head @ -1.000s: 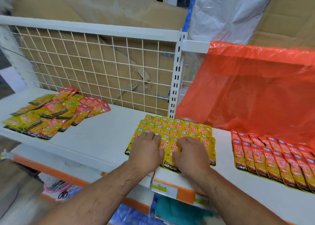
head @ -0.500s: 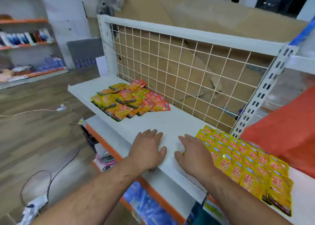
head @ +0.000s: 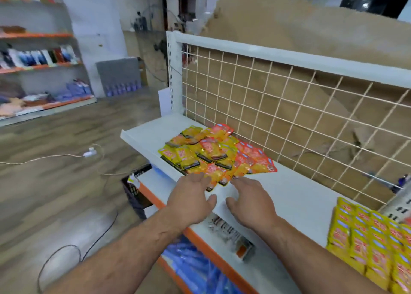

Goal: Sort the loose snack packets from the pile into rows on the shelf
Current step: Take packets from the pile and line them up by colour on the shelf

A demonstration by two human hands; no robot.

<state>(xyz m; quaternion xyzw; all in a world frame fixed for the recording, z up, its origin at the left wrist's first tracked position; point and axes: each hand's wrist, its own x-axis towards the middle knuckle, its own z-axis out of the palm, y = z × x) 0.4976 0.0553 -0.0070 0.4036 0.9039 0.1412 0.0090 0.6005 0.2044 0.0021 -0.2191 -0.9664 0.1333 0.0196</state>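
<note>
A loose pile (head: 213, 153) of flat, glossy foil packets, yellow and orange-red with black bottom bands, lies overlapping on the smooth white shelf (head: 300, 195) against its wire grid (head: 266, 106), while the left grip (head: 191, 200) and right grip (head: 249, 202), fingers spread and holding nothing, hover palm-down at its near edge

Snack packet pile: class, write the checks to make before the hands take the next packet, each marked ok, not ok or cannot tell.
1. Hands free: left hand and right hand open, holding nothing: ok.
2. Reach: the pile lies just ahead of both hands: ok.
3. Colours separated: yellow and orange packets overlap, mixed: not ok.
4. Bare shelf between pile and yellow rows: ok.
5. Packets touched: cannot tell.
</note>
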